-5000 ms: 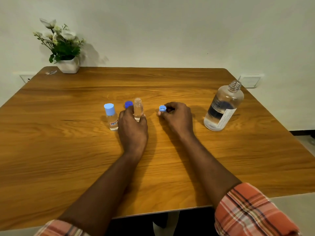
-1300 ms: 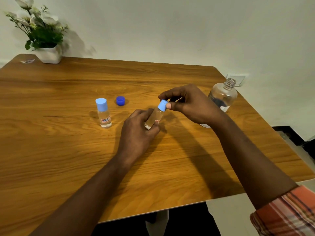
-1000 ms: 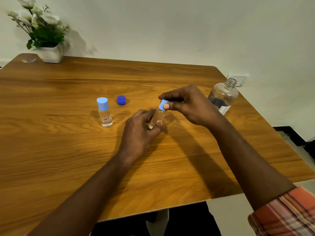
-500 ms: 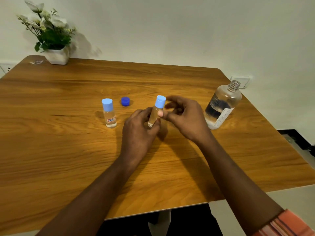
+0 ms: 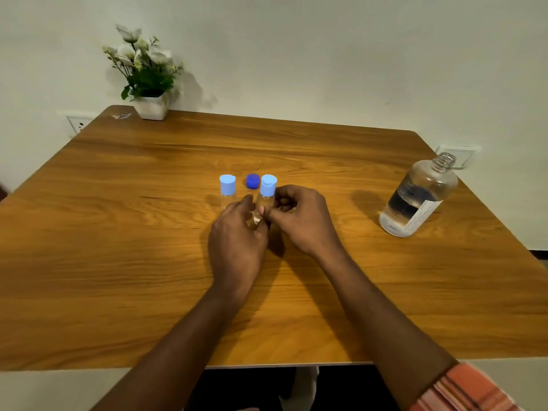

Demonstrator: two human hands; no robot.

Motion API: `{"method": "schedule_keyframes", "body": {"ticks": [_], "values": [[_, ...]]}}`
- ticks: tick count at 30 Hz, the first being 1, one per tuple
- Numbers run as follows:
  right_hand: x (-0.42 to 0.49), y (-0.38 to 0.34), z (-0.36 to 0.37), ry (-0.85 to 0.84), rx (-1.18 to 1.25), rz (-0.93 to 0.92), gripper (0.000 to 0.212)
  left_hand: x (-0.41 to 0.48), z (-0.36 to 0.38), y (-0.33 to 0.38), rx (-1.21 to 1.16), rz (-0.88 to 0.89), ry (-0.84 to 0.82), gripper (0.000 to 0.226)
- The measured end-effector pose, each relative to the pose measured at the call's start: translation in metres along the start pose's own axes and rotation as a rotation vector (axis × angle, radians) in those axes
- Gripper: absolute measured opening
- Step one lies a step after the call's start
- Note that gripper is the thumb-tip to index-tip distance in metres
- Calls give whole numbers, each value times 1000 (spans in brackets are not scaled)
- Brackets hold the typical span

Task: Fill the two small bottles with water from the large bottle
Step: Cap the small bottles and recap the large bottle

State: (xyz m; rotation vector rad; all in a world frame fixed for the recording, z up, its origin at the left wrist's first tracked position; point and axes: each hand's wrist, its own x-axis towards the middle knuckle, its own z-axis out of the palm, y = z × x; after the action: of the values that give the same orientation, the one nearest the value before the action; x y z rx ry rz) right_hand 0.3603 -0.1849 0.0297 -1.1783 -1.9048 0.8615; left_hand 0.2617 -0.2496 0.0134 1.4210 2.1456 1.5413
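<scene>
Two small clear bottles with light-blue caps are near the middle of the wooden table (image 5: 118,262). The left small bottle (image 5: 227,189) stands free. The right small bottle (image 5: 266,194) is upright between my hands; my left hand (image 5: 237,241) holds its lower body and my right hand (image 5: 299,221) pinches it from the right. A dark-blue cap (image 5: 252,181) lies just behind the two. The large clear bottle (image 5: 418,200), uncapped and partly filled with water, stands at the right.
A white pot with flowers (image 5: 148,81) sits at the table's far left corner, with a small scrap beside it. Wall sockets show behind the left and right table edges.
The right small bottle now carries its light-blue cap and has been moved left, upright, close beside the other small bottle. My right hand dropped from the cap to the bottle's body.
</scene>
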Motion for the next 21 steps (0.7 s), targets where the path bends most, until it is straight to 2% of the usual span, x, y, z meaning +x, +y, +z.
{"method": "schedule_keyframes", "body": {"ticks": [4, 9, 15, 18, 21], "values": [[5, -3, 12, 35, -38, -16, 30, -8, -12, -4, -35, -53, 19, 37], [6, 1, 18, 45, -65, -21, 30, -14, -16, -8, -27, -59, 7, 30], [5, 1, 19, 29, -43, -34, 32, -17, -16, -7, -19, -48, -19, 36], [5, 3, 13, -30, -53, -25, 43, -17, -16, -6, -47, -59, -17, 32], [8, 11, 4, -1, -10, 42, 49, -17, -16, -5, -72, -66, -18, 30]]}}
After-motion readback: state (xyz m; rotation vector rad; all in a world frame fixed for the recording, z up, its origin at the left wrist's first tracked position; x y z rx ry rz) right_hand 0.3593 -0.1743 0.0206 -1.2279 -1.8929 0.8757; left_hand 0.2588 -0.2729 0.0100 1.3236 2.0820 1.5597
